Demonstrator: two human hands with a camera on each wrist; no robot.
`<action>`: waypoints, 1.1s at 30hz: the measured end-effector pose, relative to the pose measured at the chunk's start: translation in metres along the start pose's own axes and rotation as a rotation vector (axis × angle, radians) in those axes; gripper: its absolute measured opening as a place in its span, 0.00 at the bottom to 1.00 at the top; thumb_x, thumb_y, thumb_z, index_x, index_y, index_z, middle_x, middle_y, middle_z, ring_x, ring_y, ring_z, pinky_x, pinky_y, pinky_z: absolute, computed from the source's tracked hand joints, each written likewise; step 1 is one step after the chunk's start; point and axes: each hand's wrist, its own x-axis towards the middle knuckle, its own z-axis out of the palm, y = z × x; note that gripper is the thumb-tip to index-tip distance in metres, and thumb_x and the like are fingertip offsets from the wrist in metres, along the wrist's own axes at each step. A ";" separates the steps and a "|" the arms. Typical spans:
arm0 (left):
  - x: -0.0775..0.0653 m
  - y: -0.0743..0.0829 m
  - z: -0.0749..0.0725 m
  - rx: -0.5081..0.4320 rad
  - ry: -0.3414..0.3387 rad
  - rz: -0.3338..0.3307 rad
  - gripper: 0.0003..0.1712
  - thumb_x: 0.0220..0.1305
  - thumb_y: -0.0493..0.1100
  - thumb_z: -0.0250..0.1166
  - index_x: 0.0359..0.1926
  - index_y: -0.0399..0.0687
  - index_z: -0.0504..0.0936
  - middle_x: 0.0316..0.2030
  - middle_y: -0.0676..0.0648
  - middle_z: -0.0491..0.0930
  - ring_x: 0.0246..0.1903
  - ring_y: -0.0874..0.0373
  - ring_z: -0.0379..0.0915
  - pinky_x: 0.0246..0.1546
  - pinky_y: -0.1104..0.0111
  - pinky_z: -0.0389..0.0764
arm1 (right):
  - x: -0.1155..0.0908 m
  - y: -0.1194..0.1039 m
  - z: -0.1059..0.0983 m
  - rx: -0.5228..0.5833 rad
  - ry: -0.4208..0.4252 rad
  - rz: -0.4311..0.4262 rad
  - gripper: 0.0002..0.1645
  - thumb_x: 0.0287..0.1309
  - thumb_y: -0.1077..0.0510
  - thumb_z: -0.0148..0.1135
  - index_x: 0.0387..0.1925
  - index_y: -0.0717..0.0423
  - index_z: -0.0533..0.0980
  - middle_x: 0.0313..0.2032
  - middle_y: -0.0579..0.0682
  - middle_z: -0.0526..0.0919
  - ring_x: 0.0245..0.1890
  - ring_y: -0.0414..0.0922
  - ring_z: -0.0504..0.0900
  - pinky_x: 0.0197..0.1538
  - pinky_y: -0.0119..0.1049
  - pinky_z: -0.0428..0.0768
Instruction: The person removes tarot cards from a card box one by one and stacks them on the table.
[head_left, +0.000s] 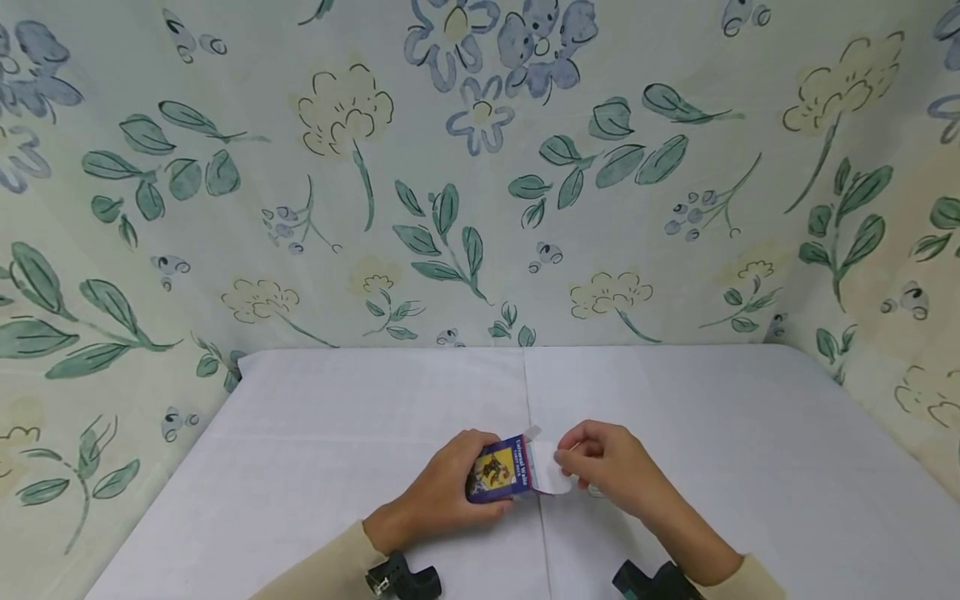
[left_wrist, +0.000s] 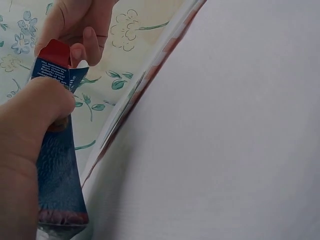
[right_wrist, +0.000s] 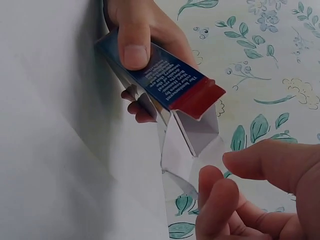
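Note:
My left hand (head_left: 453, 487) grips a small dark blue card box (head_left: 498, 472), its thumb lying along the narrow printed side. "Universal Waite" is printed on the front beside a yellow picture. The box's end is open toward the right, with a white lid flap (right_wrist: 179, 150) folded out and a red side flap (right_wrist: 200, 99) raised. Pale inner walls show in the right wrist view. My right hand (head_left: 611, 467) is at the outer end of the lid flap, fingers bent loosely, the thumb apart from the fingertips.
A white cloth (head_left: 337, 417) with a crease down its middle covers the table. Floral fabric (head_left: 480, 208) hangs behind and at both sides. Dark wrist cameras (head_left: 405, 577) sit by the cuffs of the light sleeves (head_left: 330, 567).

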 end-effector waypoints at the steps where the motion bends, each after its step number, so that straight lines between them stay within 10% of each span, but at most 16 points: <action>1: 0.000 0.001 0.000 0.001 -0.003 -0.004 0.42 0.52 0.64 0.69 0.63 0.56 0.65 0.48 0.58 0.71 0.44 0.67 0.66 0.45 0.71 0.74 | 0.000 0.000 0.001 -0.004 -0.004 0.002 0.07 0.55 0.59 0.68 0.34 0.57 0.78 0.21 0.48 0.80 0.21 0.45 0.75 0.29 0.37 0.77; 33: 0.000 0.000 0.001 0.035 0.019 0.064 0.41 0.51 0.64 0.70 0.62 0.55 0.65 0.46 0.59 0.71 0.42 0.68 0.66 0.42 0.73 0.74 | -0.004 0.006 0.020 -0.047 -0.089 -0.033 0.09 0.53 0.56 0.68 0.31 0.56 0.77 0.19 0.46 0.78 0.20 0.43 0.75 0.24 0.34 0.75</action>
